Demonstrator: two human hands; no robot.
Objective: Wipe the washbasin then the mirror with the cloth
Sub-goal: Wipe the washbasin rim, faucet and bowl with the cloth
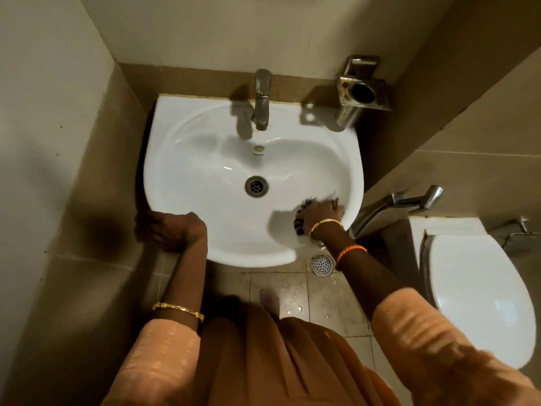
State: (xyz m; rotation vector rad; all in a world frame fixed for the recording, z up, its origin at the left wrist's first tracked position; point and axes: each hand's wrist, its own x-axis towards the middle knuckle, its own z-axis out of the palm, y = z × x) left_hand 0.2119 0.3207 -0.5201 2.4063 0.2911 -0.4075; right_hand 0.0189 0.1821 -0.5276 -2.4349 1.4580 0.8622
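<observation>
Left hand (172,230) gripping washbasin (187,159) front-left rim, bracing. Right hand (320,213) closed on dark cloth (301,222), probably bunched, blurred, rubbing inner right wall. Risk: bunched cloth skipping patches, slipping off the rim.

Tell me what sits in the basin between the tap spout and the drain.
In the head view, the small round overflow cap with faint lettering under it sits between the tap and the drain; otherwise that stretch of the washbasin is bare white.
</observation>
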